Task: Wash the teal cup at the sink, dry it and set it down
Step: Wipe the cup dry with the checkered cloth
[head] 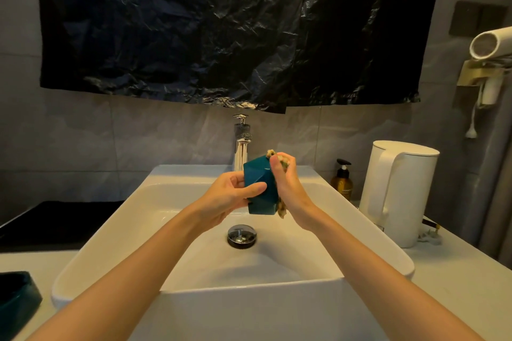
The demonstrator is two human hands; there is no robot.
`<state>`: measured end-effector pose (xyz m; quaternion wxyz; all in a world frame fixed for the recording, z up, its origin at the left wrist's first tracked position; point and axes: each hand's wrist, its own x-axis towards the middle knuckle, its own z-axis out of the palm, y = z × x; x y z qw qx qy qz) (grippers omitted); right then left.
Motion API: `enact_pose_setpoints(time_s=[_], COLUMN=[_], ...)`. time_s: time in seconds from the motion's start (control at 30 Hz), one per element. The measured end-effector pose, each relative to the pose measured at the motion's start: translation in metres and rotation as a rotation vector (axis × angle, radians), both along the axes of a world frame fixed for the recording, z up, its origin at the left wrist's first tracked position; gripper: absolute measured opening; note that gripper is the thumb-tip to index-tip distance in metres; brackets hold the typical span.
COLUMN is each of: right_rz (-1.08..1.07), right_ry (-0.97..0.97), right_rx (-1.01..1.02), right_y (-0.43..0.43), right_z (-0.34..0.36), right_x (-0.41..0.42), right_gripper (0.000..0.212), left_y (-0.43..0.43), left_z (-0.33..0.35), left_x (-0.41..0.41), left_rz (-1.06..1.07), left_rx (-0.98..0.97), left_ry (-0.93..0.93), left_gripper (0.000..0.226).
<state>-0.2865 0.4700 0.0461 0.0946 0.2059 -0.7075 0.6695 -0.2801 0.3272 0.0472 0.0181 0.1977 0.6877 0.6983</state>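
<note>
Teal cup (260, 188), faceted, held tilted at centre frame above the white sink (304, 257), just in front of the chrome faucet (241, 144) and above the round metal drain (242, 235). Left hand (230, 196) grips the cup from the left, its thumb laid across a near facet and its fingers curled round the far side. Right hand (288, 185) is curled round a beige scrubbing cloth (282, 209) and presses it against the cup's right side; tufts of the cloth show above and below the hand. Right of the sink stand an amber pump bottle (342, 181) and a white kettle (399, 191). A crumpled black plastic sheet (221, 22) fills the upper frame; a white hair dryer (490, 43) hangs at upper right. A dark teal dish (16, 302) sits on the counter at lower left.
</note>
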Motion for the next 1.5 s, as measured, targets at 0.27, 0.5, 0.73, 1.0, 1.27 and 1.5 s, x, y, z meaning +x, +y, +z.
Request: enact_pose_setpoints(time_s=[0.27, 0.5, 0.73, 1.0, 1.27, 1.5], right_rz=[-0.299, -0.422, -0.38, -0.33, -0.381, -0.347], right_ry=[0.782, 0.529, 0.713, 0.702, 0.33, 0.487], right_rx=[0.585, 0.453, 0.563, 0.56, 0.289, 0.347], right_y=[0.006, -0.001, 0.003, 0.011, 0.003, 0.006], right_z=[-0.023, -0.017, -0.019, -0.02, -0.011, -0.012], right_x=[-0.016, -0.025, -0.019, -0.015, -0.03, -0.027], right_gripper=[0.026, 0.025, 0.025, 0.028, 0.023, 0.015], left_y=[-0.009, -0.003, -0.008, -0.007, -0.004, -0.004], left_z=[-0.004, -0.01, -0.008, -0.008, -0.015, -0.015], left_x=[-0.005, -0.003, -0.002, -0.002, -0.001, -0.003], left_rz=[0.132, 0.114, 0.106, 0.101, 0.052, 0.064], left_rx=[-0.184, -0.352, -0.301, -0.324, -0.424, -0.383], left_ry=[0.075, 0.076, 0.084, 0.113, 0.196, 0.244], left_gripper=[0.016, 0.03, 0.026, 0.021, 0.025, 0.024])
